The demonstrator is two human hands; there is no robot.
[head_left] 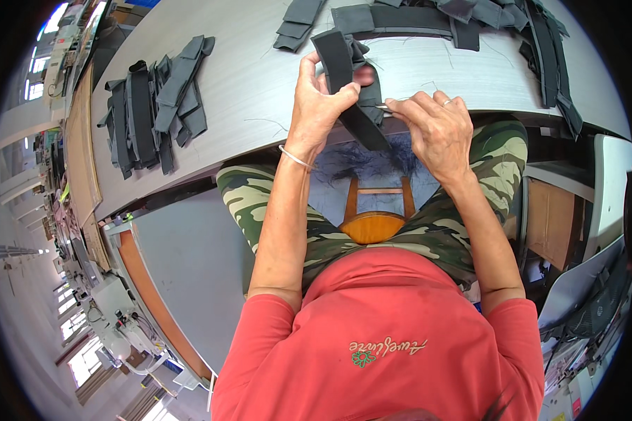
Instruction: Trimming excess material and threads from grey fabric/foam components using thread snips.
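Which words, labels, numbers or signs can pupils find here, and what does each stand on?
Red shirt: one line of pale lettering, upside down in this view, beside a green flower emblem; not copied out here.
Small red patch, lower right: any writing is too small to read.
Dark fabric strip in the left hand: no writing shows.

left hand [320,102] pinching, right hand [437,130] curled, bare forearms [282,228] angled forward

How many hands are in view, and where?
2: the left hand holds a dark fabric strip at the near edge of the table; the right hand, beside it, pinches a small metal tool. No others show.
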